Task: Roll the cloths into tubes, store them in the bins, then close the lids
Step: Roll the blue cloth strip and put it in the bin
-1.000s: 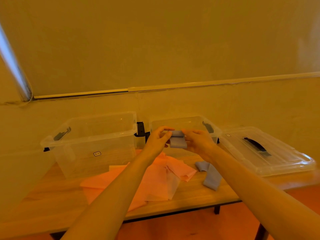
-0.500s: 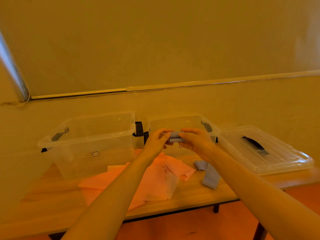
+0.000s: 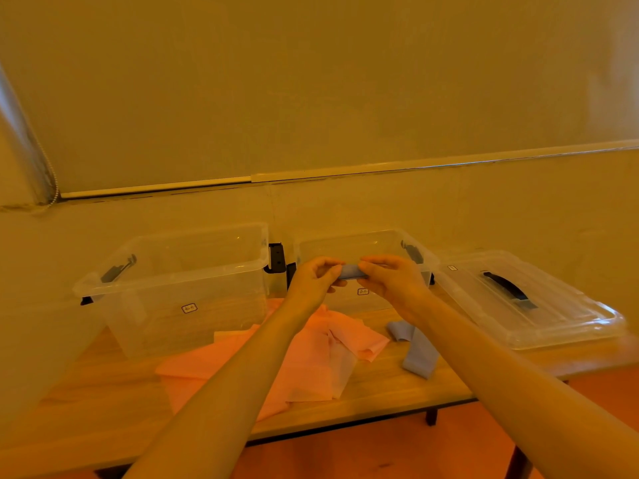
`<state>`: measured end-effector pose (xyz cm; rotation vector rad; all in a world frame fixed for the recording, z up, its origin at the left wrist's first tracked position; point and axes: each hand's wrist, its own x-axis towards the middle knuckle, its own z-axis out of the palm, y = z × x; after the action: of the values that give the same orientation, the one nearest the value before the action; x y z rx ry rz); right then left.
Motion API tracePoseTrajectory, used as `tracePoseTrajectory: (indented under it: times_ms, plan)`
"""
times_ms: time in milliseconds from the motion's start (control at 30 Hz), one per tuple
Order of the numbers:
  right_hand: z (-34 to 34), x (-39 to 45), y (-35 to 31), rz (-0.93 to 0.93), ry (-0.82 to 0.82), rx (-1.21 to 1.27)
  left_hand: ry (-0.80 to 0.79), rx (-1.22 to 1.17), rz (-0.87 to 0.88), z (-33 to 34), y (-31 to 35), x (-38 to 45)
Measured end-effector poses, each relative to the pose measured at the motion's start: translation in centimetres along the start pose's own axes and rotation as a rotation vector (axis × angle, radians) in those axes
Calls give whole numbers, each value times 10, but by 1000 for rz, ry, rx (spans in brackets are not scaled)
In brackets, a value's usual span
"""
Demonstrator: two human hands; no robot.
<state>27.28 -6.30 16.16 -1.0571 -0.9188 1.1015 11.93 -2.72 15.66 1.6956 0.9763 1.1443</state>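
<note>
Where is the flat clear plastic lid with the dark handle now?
In the head view, the clear plastic lid lies flat at the wooden table's right end, just right of the smaller clear bin.

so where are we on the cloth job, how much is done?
Early. Nothing looks stored: the left bin and right bin look empty, and both stand open. In hand: both hands, left and right, hold a small blue cloth, nearly rolled, in front of the right bin. Left: the pink cloths and another blue cloth lie unrolled on the table; one lid lies beside the bins.
</note>
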Motion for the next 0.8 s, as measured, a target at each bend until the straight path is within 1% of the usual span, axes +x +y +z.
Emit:
tracePoseTrajectory:
  times_ms: [67,133,267,333,533,800]
  plan:
    - [1,0,0,-20,28,4,-5,-7,2,0,0,0]
    - [2,1,1,-43,52,-7,22,-39,-13,1,0,0]
    - [4,2,3,-69,98,-16,154,-101,-34,6,-1,-1]
    - [6,3,4,-84,131,-28,193,-87,-20,10,-1,0]
    - [12,9,9,-127,210,-73,186,-57,2,22,2,-1]
    - [14,10,8,-130,164,-62,221,-52,32,8,-6,2]
